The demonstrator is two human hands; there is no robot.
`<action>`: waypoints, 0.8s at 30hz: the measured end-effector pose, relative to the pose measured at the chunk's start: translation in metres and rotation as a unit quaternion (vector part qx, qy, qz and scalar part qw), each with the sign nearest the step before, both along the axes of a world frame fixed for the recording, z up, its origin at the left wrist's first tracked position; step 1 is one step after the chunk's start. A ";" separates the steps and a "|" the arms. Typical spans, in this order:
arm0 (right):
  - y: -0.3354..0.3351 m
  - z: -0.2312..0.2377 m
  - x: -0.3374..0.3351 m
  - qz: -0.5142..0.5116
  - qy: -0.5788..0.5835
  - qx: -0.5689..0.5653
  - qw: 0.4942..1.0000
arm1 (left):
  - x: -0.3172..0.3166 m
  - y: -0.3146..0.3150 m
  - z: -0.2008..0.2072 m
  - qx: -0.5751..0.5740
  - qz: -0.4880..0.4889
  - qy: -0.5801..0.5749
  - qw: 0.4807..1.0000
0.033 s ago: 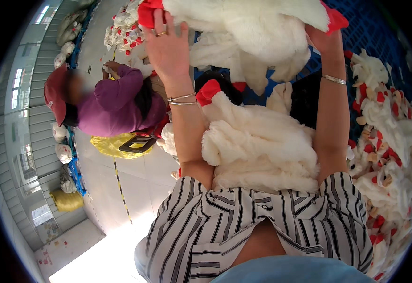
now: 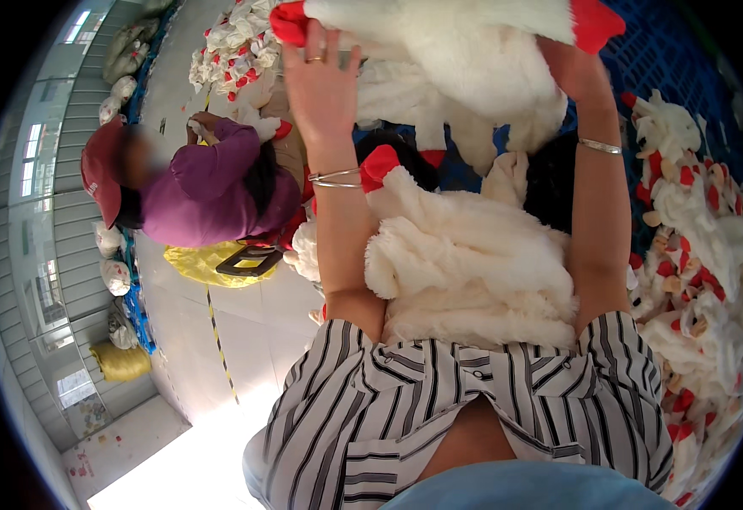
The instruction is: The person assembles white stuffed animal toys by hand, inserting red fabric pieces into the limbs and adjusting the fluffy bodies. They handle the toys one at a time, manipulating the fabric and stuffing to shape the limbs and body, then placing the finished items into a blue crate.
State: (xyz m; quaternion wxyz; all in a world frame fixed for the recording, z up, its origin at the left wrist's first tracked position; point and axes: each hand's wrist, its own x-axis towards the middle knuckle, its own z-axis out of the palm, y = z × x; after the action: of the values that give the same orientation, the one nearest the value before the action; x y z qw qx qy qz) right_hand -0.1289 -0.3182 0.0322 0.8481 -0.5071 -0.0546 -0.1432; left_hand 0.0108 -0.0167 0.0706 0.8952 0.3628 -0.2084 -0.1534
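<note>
A limp white plush skin [image 2: 473,51] with red ends stretches between my raised hands at the top of the view. My left hand [image 2: 322,93], with a ring and two bangles, holds its left end by the red tip; the fingertips partly overlap the fabric. Under the red corner at the other end, my right hand [image 2: 577,72] grips the edge, its fingers mostly hidden by the plush. Another cream-white plush skin [image 2: 473,255] with a red tip lies across my lap, between my forearms.
Blue plastic crates or pallets [image 2: 664,59] stand beyond my hands. White and red plush pieces [image 2: 703,255] are heaped at the right, with another pile [image 2: 234,55] far left. A person in purple [image 2: 210,187] sits at the left beside a yellow bag [image 2: 210,265].
My left hand has moved right, bringing the plush skin's left red tip along. My right hand has shifted slightly left. The skin on my lap stays put.
</note>
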 end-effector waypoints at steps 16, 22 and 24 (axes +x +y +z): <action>-0.082 -0.044 -0.005 -0.332 0.174 -0.012 0.927 | -0.022 -0.039 -0.091 0.323 -0.121 0.110 0.932; -0.190 -0.019 -0.112 -0.562 -0.020 0.144 0.814 | -0.010 -0.032 -0.094 0.289 -0.072 0.137 0.945; -0.137 -0.025 -0.084 -0.459 0.018 0.085 0.884 | -0.010 -0.035 -0.095 0.277 -0.073 0.144 0.947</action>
State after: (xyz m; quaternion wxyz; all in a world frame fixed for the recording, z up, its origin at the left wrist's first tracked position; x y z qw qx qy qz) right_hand -0.2131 -0.4557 0.0067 0.7285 -0.4037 0.2122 -0.5111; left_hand 0.0013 -0.0515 -0.0243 0.7660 0.5544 -0.0522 -0.3211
